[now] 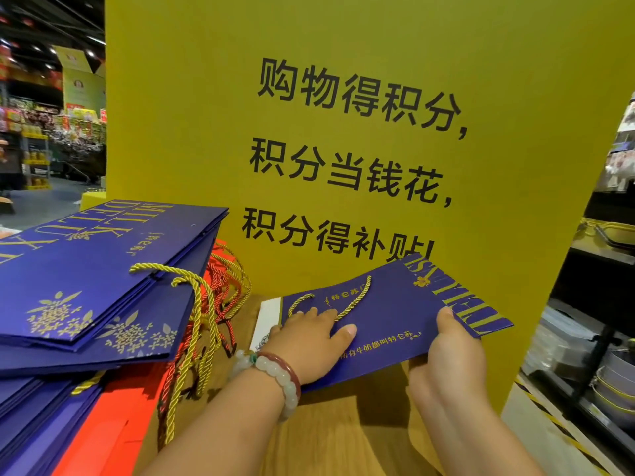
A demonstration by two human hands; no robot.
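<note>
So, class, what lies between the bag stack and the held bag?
Gold and red cord handles from the stack, then wooden table to the held bag; head view.

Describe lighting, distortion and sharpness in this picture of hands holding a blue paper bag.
Head view: even light, no glare on the yellow sign; wide-angle lens bows its right edge; blue paper bag, left hand and right hand sharp; store aisle dim and soft.

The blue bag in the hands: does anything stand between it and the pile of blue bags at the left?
Only gold and red cord handles, hanging off the pile at its right edge, over the wooden table. The left hand presses the blue bag, the right hand pinches it.
</note>
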